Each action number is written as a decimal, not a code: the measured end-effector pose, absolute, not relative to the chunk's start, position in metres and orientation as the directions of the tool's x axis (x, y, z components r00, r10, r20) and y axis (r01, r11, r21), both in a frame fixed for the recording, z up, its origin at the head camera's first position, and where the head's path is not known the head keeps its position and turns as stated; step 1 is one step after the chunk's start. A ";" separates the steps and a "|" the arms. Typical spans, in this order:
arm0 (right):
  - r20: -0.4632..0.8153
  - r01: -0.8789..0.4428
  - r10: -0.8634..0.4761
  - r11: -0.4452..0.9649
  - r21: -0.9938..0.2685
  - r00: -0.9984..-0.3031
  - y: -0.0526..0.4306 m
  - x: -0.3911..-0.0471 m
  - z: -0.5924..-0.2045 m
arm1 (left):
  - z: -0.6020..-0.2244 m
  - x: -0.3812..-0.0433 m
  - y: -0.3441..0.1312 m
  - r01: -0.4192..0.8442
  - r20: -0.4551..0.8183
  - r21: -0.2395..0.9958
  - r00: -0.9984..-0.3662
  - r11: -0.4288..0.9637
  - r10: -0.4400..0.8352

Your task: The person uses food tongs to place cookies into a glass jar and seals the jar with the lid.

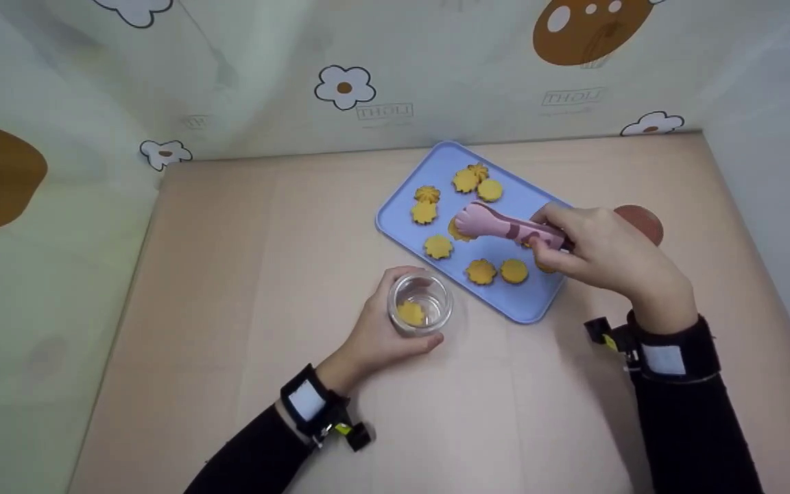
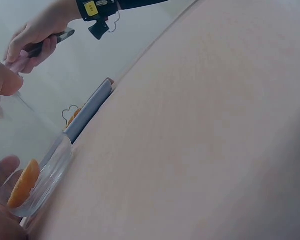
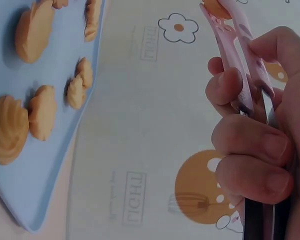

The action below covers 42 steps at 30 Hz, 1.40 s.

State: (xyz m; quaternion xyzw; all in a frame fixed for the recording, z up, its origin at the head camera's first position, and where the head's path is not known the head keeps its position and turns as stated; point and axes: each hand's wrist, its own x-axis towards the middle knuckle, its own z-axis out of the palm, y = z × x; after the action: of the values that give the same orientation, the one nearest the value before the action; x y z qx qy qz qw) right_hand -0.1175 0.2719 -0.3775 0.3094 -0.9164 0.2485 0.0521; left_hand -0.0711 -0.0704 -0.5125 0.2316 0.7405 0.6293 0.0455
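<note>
Over the blue tray [image 1: 532, 302], the right hand [image 1: 601, 250] curls round pink-tipped tongs [image 1: 505, 225], long axis pointing left, a cookie [image 3: 218, 9] between the tips. Left of these and nearer the person, the left hand [image 1: 376, 331] grips the glass jar [image 1: 432, 306].

In the head view we see a pale pinkish-beige worktop [image 1: 217, 288], backed from 9 to 1 o'clock by a creased, pale greenish-white sheet [image 1: 251, 89] and flanked at about 3 o'clock by a plain greyish-white wall [image 1: 779, 178]. On the sheet we make out a white flower print [image 1: 345, 88] near 12, brown spotted shapes [image 1: 590, 34] near half past 1 and 9, and faint boxed lettering [image 1: 385, 111]. We notice soft light, with a dull sheen across the folds and blurred shadows on the worktop.
</note>
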 end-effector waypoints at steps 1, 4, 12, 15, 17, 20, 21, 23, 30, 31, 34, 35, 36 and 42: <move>0.246 -0.596 -0.546 0.683 -0.422 -0.801 0.270 -0.116 -0.377 | -0.513 -0.071 -0.070 0.286 0.224 0.953 -0.888 0.100 0.401; 0.250 -0.619 -0.569 0.675 -0.402 -0.783 0.263 -0.113 -0.375 | -0.512 -0.071 -0.071 0.290 0.227 0.951 -0.888 0.104 0.401; 0.223 -0.666 -0.635 0.642 -0.380 -0.739 0.242 -0.100 -0.372 | -0.513 -0.071 -0.071 0.298 0.227 0.946 -0.888 0.125 0.401; 0.215 -0.683 -0.657 0.633 -0.363 -0.723 0.234 -0.095 -0.373 | -0.513 -0.070 -0.071 0.284 0.212 0.950 -0.891 0.128 0.401; 0.214 -0.696 -0.670 0.625 -0.353 -0.711 0.229 -0.093 -0.373 | -0.513 -0.070 -0.071 0.276 0.206 0.953 -0.892 0.125 0.401; 0.206 -0.709 -0.688 0.614 -0.346 -0.696 0.222 -0.090 -0.374 | -0.514 -0.070 -0.071 0.272 0.208 0.956 -0.892 0.108 0.402; 0.201 -0.712 -0.693 0.611 -0.345 -0.692 0.220 -0.089 -0.373 | -0.514 -0.071 -0.071 0.273 0.211 0.956 -0.890 0.102 0.403; 0.189 -0.716 -0.702 0.608 -0.344 -0.687 0.217 -0.088 -0.374 | -0.514 -0.071 -0.071 0.275 0.217 0.957 -0.889 0.091 0.404; 0.172 -0.717 -0.709 0.610 -0.337 -0.684 0.212 -0.084 -0.375 | -0.514 -0.071 -0.070 0.268 0.221 0.962 -0.882 0.057 0.417; 0.169 -0.717 -0.710 0.610 -0.337 -0.683 0.211 -0.084 -0.375 | -0.514 -0.071 -0.070 0.266 0.220 0.963 -0.881 0.054 0.419; 0.162 -0.719 -0.714 0.611 -0.332 -0.681 0.209 -0.083 -0.376 | -0.514 -0.071 -0.070 0.260 0.216 0.964 -0.880 0.048 0.424; 0.161 -0.721 -0.716 0.612 -0.325 -0.680 0.208 -0.083 -0.376 | -0.514 -0.071 -0.070 0.257 0.213 0.965 -0.880 0.048 0.424; 0.160 -0.724 -0.718 0.613 -0.315 -0.677 0.208 -0.083 -0.376 | -0.514 -0.071 -0.070 0.253 0.210 0.966 -0.881 0.048 0.424; 0.162 -0.738 -0.725 0.623 -0.259 -0.669 0.206 -0.081 -0.376 | -0.513 -0.071 -0.070 0.245 0.199 0.968 -0.883 0.056 0.424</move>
State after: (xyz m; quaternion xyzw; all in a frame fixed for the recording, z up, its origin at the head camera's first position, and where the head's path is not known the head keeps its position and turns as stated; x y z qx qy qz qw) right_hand -0.0806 0.2059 -0.3761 0.4063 -0.9006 0.1530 0.0208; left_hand -0.0707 -0.0700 -0.5132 0.2313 0.7235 0.6467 0.0693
